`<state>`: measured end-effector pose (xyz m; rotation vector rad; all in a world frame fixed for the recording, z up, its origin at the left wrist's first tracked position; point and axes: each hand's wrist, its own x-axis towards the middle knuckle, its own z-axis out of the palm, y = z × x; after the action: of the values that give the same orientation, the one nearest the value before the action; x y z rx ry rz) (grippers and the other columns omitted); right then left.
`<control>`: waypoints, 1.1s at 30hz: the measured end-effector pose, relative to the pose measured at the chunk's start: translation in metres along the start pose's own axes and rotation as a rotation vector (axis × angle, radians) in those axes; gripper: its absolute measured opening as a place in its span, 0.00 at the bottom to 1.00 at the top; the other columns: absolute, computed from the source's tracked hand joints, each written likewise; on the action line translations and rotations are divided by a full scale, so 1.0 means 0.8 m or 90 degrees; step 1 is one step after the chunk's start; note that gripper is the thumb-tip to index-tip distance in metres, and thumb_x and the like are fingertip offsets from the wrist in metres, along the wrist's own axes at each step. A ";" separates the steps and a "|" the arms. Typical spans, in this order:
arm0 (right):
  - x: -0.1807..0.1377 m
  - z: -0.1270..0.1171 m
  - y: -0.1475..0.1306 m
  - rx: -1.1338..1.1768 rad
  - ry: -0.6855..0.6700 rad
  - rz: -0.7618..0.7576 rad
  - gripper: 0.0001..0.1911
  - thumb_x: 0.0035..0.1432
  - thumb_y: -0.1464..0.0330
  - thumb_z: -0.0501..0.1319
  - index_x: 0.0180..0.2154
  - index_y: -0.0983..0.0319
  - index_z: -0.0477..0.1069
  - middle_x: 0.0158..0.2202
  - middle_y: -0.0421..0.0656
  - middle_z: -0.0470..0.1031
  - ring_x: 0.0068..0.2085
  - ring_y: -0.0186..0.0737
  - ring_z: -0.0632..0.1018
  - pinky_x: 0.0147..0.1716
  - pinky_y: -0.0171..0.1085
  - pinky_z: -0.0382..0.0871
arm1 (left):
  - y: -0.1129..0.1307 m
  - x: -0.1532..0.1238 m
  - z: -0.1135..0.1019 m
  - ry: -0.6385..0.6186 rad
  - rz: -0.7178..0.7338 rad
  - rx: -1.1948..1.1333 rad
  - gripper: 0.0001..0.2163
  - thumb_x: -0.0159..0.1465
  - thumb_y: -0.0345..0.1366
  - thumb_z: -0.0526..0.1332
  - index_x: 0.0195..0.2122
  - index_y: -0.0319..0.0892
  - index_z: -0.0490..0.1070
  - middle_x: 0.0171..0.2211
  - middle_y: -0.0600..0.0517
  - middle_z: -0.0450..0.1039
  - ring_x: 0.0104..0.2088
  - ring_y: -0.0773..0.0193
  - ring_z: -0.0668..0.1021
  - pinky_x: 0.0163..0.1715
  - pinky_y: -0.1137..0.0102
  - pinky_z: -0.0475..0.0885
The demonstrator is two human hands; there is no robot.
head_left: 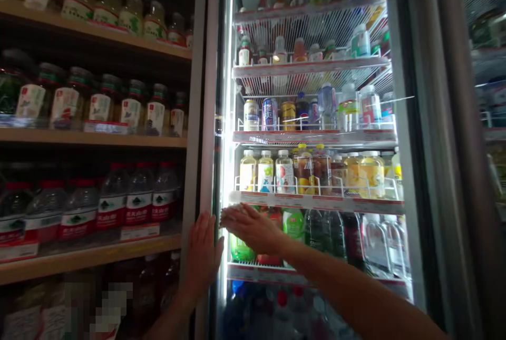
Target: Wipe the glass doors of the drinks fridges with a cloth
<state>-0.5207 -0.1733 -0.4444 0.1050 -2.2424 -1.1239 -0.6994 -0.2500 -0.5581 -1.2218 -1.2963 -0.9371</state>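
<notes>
My left hand (203, 248) lies with its fingers stretched upward against the grey frame at the left edge of a glass-door drinks fridge (205, 134). Just right of it, my right hand (253, 226) reaches across at the glass, palm down and fingers extended to the left, by the bright light strip (228, 108). Its fingertips are washed out by glare, and whether something thin lies under them I cannot make out. Behind the right hand, a green-labelled bottle (293, 224) and a green bottle (242, 248) stand on a lower fridge shelf.
Wooden shelves (98, 137) on the left bear jars (100, 105) and red-capped water bottles (113, 200). Inside the fridge, wire shelves (316, 202) hold several bottles and cans (270, 113). A grey vertical frame (450, 118) and more shelving stand at right.
</notes>
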 end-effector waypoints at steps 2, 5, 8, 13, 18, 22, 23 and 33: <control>0.002 0.000 0.003 -0.007 0.007 0.038 0.29 0.56 0.76 0.49 0.60 0.58 0.55 0.63 0.38 0.55 0.65 0.37 0.49 0.64 0.48 0.43 | -0.005 -0.003 -0.006 -0.008 -0.007 -0.002 0.28 0.64 0.36 0.49 0.64 0.39 0.42 0.61 0.38 0.54 0.63 0.50 0.56 0.57 0.51 0.59; 0.008 -0.011 0.022 -0.034 0.067 0.286 0.33 0.54 0.78 0.50 0.62 0.60 0.51 0.65 0.41 0.50 0.66 0.44 0.44 0.63 0.54 0.38 | -0.002 -0.003 -0.010 -0.016 -0.021 -0.007 0.27 0.64 0.36 0.49 0.63 0.39 0.44 0.60 0.37 0.55 0.62 0.50 0.57 0.56 0.51 0.60; -0.016 -0.008 0.003 -0.030 0.054 0.233 0.33 0.54 0.77 0.50 0.62 0.62 0.50 0.65 0.41 0.50 0.66 0.43 0.43 0.64 0.52 0.38 | 0.009 -0.002 -0.006 -0.013 -0.014 -0.012 0.26 0.64 0.36 0.50 0.63 0.39 0.45 0.60 0.36 0.55 0.62 0.50 0.57 0.55 0.51 0.61; -0.089 -0.006 -0.014 -0.044 0.012 0.047 0.29 0.58 0.72 0.50 0.61 0.58 0.52 0.63 0.38 0.56 0.65 0.38 0.48 0.64 0.49 0.41 | 0.027 -0.001 0.003 -0.016 0.011 -0.024 0.26 0.64 0.36 0.49 0.62 0.41 0.46 0.60 0.39 0.56 0.63 0.52 0.56 0.55 0.52 0.61; -0.128 -0.031 0.034 -0.167 0.124 0.360 0.29 0.57 0.74 0.50 0.61 0.60 0.54 0.62 0.41 0.56 0.66 0.45 0.43 0.63 0.55 0.34 | 0.062 0.018 0.011 -0.028 0.030 -0.036 0.26 0.64 0.37 0.50 0.63 0.39 0.46 0.62 0.39 0.52 0.64 0.53 0.54 0.58 0.53 0.57; -0.174 -0.026 0.008 -0.162 0.030 0.135 0.26 0.58 0.73 0.50 0.59 0.60 0.58 0.63 0.36 0.54 0.67 0.41 0.41 0.64 0.49 0.26 | 0.101 0.028 0.019 -0.016 0.091 -0.074 0.27 0.64 0.35 0.50 0.63 0.38 0.46 0.63 0.40 0.53 0.65 0.55 0.51 0.60 0.55 0.55; -0.182 -0.027 0.007 -0.166 0.021 0.123 0.26 0.58 0.73 0.50 0.59 0.60 0.58 0.64 0.35 0.53 0.67 0.41 0.41 0.64 0.49 0.26 | 0.111 0.030 0.021 -0.014 0.105 -0.082 0.27 0.63 0.34 0.51 0.63 0.38 0.46 0.63 0.41 0.53 0.65 0.55 0.51 0.60 0.55 0.55; -0.235 -0.041 0.013 -0.192 0.021 0.183 0.26 0.57 0.74 0.50 0.58 0.59 0.60 0.63 0.36 0.55 0.66 0.42 0.44 0.65 0.49 0.32 | 0.164 0.040 0.036 0.008 0.143 -0.097 0.25 0.62 0.33 0.51 0.62 0.37 0.50 0.61 0.41 0.57 0.65 0.55 0.51 0.60 0.54 0.54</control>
<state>-0.3495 -0.1274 -0.5148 -0.3102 -1.9557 -1.2711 -0.5727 -0.1960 -0.5455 -1.4437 -1.0662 -0.8904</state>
